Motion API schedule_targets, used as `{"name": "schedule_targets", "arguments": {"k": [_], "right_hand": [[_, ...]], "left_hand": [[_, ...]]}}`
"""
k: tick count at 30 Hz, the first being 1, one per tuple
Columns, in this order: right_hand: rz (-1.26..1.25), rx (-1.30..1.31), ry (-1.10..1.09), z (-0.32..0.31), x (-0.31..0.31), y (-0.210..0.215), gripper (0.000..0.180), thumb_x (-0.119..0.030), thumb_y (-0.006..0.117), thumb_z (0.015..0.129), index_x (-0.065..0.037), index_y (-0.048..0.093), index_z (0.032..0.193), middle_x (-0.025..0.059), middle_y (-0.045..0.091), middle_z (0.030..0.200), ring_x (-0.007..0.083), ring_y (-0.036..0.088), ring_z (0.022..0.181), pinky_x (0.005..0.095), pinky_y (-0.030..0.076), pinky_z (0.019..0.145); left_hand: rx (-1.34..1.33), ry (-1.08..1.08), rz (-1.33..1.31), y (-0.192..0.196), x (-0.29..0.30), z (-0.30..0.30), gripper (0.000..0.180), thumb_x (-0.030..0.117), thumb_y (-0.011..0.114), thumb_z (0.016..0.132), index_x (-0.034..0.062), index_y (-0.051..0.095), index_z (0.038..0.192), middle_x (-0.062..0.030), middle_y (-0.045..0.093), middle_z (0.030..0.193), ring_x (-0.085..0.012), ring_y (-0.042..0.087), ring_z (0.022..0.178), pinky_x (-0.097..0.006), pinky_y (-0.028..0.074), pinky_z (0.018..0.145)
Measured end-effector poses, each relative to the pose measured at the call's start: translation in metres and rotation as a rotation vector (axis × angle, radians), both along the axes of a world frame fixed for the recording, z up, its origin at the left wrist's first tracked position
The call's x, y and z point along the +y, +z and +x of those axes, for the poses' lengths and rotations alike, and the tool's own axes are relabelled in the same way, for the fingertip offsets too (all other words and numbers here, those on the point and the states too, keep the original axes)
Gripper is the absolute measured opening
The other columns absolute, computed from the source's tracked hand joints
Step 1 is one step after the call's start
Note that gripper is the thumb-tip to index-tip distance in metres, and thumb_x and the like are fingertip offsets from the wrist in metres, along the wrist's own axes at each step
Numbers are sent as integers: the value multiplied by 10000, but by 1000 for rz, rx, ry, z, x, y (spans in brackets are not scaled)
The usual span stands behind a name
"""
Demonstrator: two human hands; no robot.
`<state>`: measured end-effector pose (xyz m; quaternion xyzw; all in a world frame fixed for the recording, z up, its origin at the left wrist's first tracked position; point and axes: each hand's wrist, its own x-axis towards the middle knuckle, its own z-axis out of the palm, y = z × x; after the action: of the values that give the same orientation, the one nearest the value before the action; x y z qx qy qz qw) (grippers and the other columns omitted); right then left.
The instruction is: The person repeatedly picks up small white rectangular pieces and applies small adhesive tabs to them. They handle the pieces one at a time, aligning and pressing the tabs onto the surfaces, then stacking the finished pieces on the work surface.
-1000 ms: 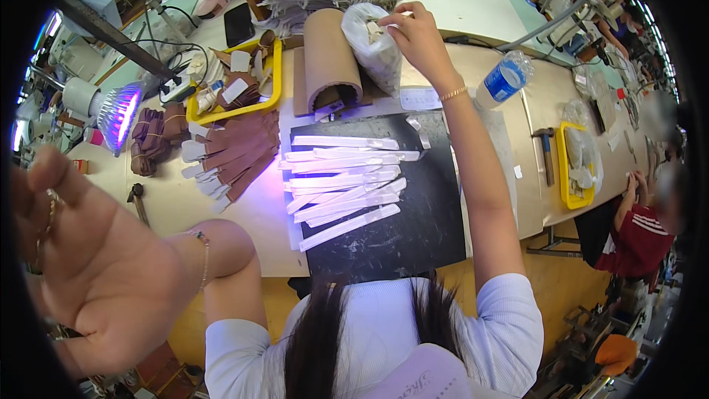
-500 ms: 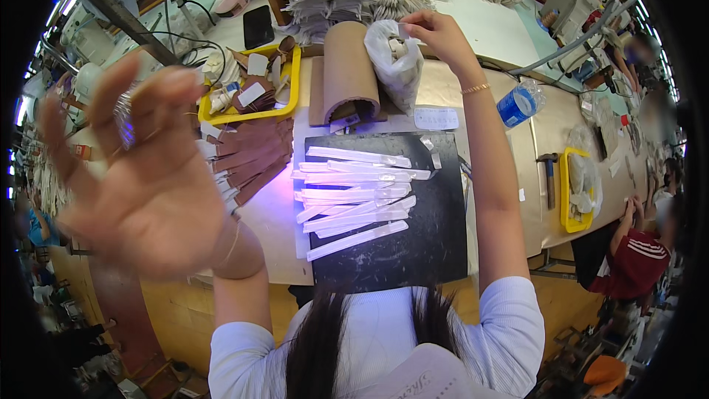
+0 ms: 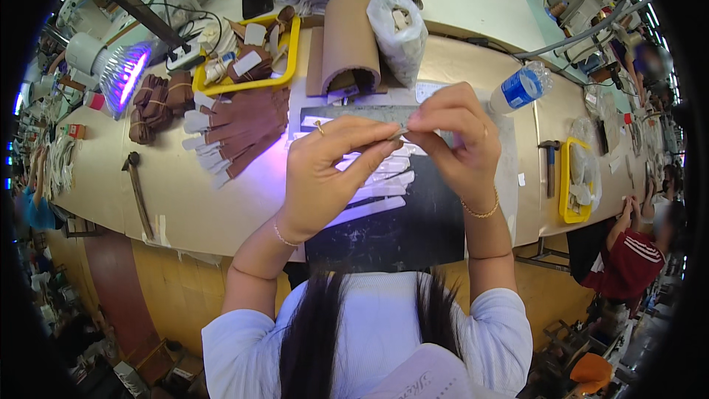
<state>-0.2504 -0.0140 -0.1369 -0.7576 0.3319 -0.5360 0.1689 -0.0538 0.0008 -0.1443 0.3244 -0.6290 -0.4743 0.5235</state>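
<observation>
My left hand [image 3: 319, 174] and my right hand [image 3: 467, 140] meet above the black board [image 3: 384, 247], fingertips pinched together. Between them is a small, thin greyish piece [image 3: 399, 134], mostly covered by the fingers, so its kind does not show. Beneath the hands, several narrow white strips [image 3: 373, 210] lie fanned across the board, partly hidden. A clear plastic bag [image 3: 402, 48] of small pale pieces stands beyond the board, beside a brown arched tube [image 3: 347, 33]. Brown strips with pale ends [image 3: 247, 129] are spread out left of the board.
A lit purple lamp [image 3: 125, 77] hangs at the left, near brown bundles [image 3: 159, 107] and a hammer [image 3: 136, 192]. A yellow tray [image 3: 294, 52] holds assorted pieces. Rightward are a blue-labelled bottle [image 3: 521, 87], another hammer [image 3: 550, 170], a yellow tray [image 3: 567, 210] and a person in red [image 3: 631, 258].
My right hand has come back from the plastic bag to above the board. My left hand, raised and open before, has moved down and right to meet it, pinching the small piece.
</observation>
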Motion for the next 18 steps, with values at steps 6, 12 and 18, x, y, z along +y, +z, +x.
{"name": "schedule_targets", "arguments": {"k": [6,12,18], "right_hand": [[-467,204,-222,3,27,-10,388,-151,845,688,-209,732,1054,-19,651,1059,162,569,852,322,431,724],[-563,270,-283,4,42,-18,385,-150,829,739,-244,714,1094,-53,621,1116,132,570,891,331,431,768],[-527,319,-281,3,56,-21,363,-131,814,782,-294,674,1075,-55,556,1103,142,570,915,371,440,836]], "left_hand": [[-1,12,-158,-3,23,1,246,-96,726,834,-17,730,1067,-134,740,994,-183,726,886,-286,593,786],[96,-77,47,2,40,6,232,-127,714,839,-47,708,1057,-149,709,1022,-190,698,896,-274,586,778],[28,-65,-70,-3,44,10,242,-105,719,835,-16,733,1059,-143,724,1028,-206,718,940,-305,584,815]]}}
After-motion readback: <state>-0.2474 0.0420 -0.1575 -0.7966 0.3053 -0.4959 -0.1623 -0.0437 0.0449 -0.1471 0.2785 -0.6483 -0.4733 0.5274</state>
